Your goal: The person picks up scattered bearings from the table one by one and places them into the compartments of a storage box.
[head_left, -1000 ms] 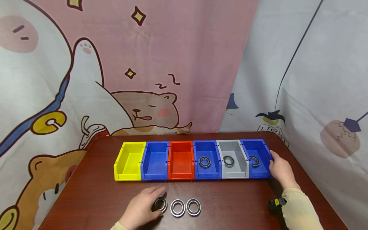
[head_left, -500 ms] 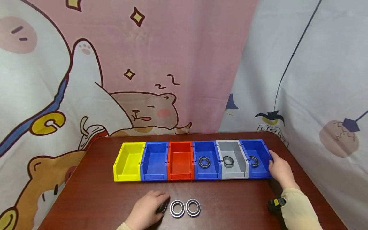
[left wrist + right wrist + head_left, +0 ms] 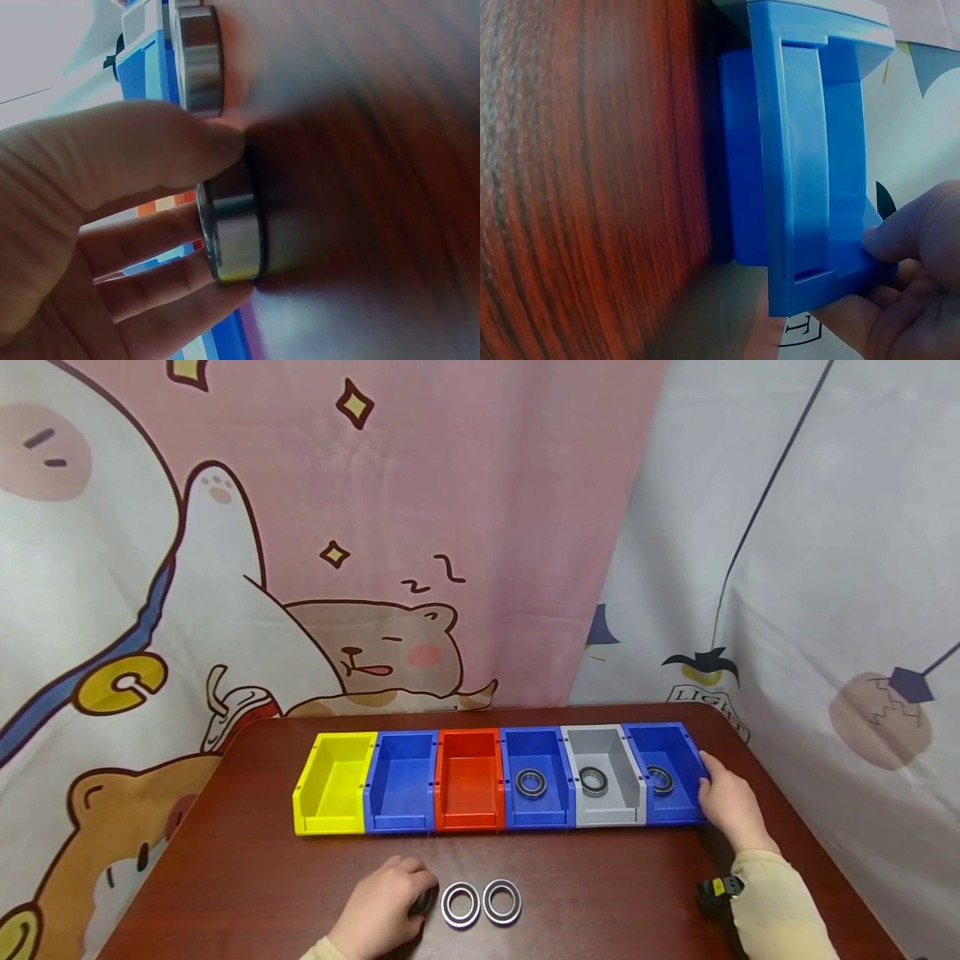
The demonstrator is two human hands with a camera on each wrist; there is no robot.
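My left hand grips a ball bearing between thumb and fingers. In the left wrist view the ring lies flat at the tabletop; in the head view the hand covers most of it. Just right of it, two more bearings lie side by side, a nearer one and a farther one. At the right end of the bin row, my right hand pinches the outer side wall of a blue bin, thumb inside and fingers outside. One bearing lies in that bin.
Joined in a row are yellow, blue, red, blue, grey and blue bins. The second blue and the grey bins hold one bearing each. A printed curtain hangs behind the brown table.
My left fingers have closed round the leftmost bearing, covering more of it. The right hand stays on the blue bin's wall. The head view has shifted slightly.
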